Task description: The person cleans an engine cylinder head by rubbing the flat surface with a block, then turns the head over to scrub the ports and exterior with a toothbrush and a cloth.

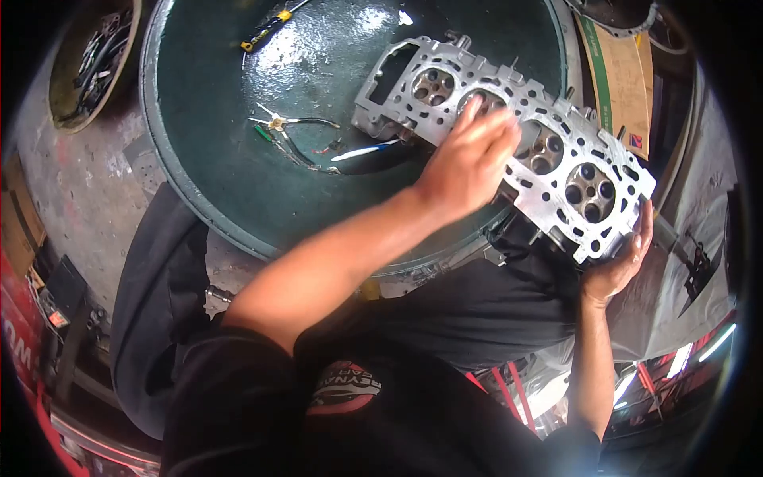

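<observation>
One grey cylinder head (554, 189) slants across the rim of a round green tub (207, 159) holding pliers (276, 123). The right hand (616, 274) has its grip closed on one end; the left hand (473, 159) blurs over the middle — whether that grip holds anything, I cannot tell.

The silver-grey metal engine head (561, 181) is a long, thick slab lying aslant, its ends toward 10 and 4 o'clock, its flat, pale face turned up and pierced by many small round and slotted holes. Four round hollows with smaller holes inside run in a row along it, the second from the 10 o'clock end partly covered, and a big squared opening sits at that end. Short studs jut from its 1 o'clock edge, and it spans the green tub's (207, 119) rim between 3 and 5 o'clock.
</observation>
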Tool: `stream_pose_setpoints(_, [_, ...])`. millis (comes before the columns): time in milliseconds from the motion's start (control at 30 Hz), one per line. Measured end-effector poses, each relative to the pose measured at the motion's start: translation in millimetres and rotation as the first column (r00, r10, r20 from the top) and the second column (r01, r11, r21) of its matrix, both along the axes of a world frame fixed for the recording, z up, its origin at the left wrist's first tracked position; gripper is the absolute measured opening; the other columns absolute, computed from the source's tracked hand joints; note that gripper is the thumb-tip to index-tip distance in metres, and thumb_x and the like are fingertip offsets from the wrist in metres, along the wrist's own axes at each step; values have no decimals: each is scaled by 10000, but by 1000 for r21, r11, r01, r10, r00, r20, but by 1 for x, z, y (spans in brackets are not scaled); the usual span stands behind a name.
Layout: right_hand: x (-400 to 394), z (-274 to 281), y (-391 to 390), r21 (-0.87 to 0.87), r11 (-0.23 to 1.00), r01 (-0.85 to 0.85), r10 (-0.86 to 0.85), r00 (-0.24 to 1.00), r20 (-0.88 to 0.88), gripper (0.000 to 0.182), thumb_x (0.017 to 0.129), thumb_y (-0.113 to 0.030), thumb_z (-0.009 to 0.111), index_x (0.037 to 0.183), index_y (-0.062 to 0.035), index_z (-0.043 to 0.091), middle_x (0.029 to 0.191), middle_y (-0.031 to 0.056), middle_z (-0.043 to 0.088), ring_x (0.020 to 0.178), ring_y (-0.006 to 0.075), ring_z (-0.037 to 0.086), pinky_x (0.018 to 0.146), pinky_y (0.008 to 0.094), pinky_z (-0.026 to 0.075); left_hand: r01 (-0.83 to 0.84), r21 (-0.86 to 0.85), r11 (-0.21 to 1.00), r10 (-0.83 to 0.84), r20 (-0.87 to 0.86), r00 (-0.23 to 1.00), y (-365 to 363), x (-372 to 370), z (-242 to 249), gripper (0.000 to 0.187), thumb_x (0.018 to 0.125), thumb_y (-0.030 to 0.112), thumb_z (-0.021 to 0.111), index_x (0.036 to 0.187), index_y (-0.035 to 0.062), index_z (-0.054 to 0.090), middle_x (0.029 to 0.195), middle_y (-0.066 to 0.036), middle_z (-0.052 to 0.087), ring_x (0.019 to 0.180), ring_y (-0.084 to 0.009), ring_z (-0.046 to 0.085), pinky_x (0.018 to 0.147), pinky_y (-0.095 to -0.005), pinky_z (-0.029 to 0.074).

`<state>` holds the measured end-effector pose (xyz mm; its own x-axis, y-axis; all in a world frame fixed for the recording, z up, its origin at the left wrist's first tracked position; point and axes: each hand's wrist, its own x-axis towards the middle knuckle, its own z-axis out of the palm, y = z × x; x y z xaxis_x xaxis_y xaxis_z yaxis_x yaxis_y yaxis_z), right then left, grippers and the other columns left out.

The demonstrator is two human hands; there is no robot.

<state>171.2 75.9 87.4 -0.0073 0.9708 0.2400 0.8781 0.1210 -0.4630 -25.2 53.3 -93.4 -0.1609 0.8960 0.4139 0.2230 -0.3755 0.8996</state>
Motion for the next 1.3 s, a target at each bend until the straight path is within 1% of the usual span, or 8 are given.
stream_pose_setpoints(633, [-2, -3, 1, 9, 1000, 1, -1, 996, -90, 578, 1009, -320, 339, 1430, 59, 457, 1433, 187, 490, 1336, 281, 468, 1140, 401, 325, -43, 29, 999, 43, -4, 999, 29, 12, -10, 278, 868, 59, 589, 1135, 37, 664, 1177, -120, 691, 1111, -277, 669, 1126, -588, 351])
stream_pose_setpoints(800, [0, 0, 0, 15, 1000, -19, 18, 999, 35, 608, 1024, -362, 334, 1436, 71, 441, 1446, 198, 479, 1354, 289, 449, 1156, 403, 305, -54, -508, 860, -10, -123, 992, 59, -40, -75, 243, 858, 36, 526, 1052, 67, 669, 970, -107, 717, 944, -286, 672, 1004, -472, 463])
stream_pose_setpoints(933, [0, 0, 0, -23, 1000, 11, -13, 996, -88, 611, 1020, -365, 367, 1440, 74, 426, 1458, 187, 470, 1357, 277, 444, 1164, 412, 304, -122, 51, 991, 119, 53, 991, 31, 16, 10, 238, 812, 26, 598, 1044, 8, 647, 1050, -120, 694, 976, -304, 656, 1024, -523, 436])
stream_pose_setpoints(1067, [1, -4, 0, 17, 1000, -25, 26, 996, -86, 593, 1011, -335, 367, 1432, 77, 433, 1475, 186, 463, 1368, 283, 437, 1171, 423, 295, -332, -177, 926, 281, -264, 923, 63, -20, -84, 156, 891, 84, 607, 1027, 14, 634, 908, -96, 692, 874, -285, 679, 1047, -530, 398])
stream_pose_setpoints(1100, [3, -2, 0, 6, 1000, -24, 24, 997, -76, 609, 1010, -352, 368, 1436, 80, 425, 1479, 187, 458, 1384, 285, 417, 1186, 430, 266, 21, -530, 848, 225, 396, 890, 65, -15, -73, 165, 882, 78, 612, 1032, 16, 636, 923, -102, 702, 903, -285, 688, 1059, -511, 398])
stream_pose_setpoints(1167, [7, -2, 1, -64, 998, -14, 1, 980, -200, 620, 1026, -372, 346, 1466, 63, 390, 1505, 179, 427, 1418, 284, 374, 1201, 435, 236, 90, -387, 918, 164, 576, 801, 60, 14, -30, 190, 874, 70, 609, 1062, 62, 636, 914, -91, 709, 897, -273, 696, 1115, -480, 363])
stream_pose_setpoints(1267, [10, -1, 3, -52, 998, -27, 24, 998, -52, 629, 1049, -396, 323, 1491, 50, 361, 1551, 161, 373, 1456, 286, 317, 1213, 428, 197, -237, 91, 967, 238, -2, 971, 60, 11, -49, 227, 886, 85, 578, 1106, 95, 636, 872, -86, 691, 783, -270, 667, 1147, -481, 339])
stream_pose_setpoints(1300, [7, 8, 5, -85, 996, -29, 41, 988, 150, 631, 1065, -423, 296, 1511, 20, 352, 1594, 148, 313, 1499, 288, 223, 1226, 437, 137, -106, -210, 972, 72, -163, 984, 64, -17, -70, 250, 892, 89, 557, 1123, 78, 651, 952, -99, 703, 814, -280, 680, 1128, -511, 344])
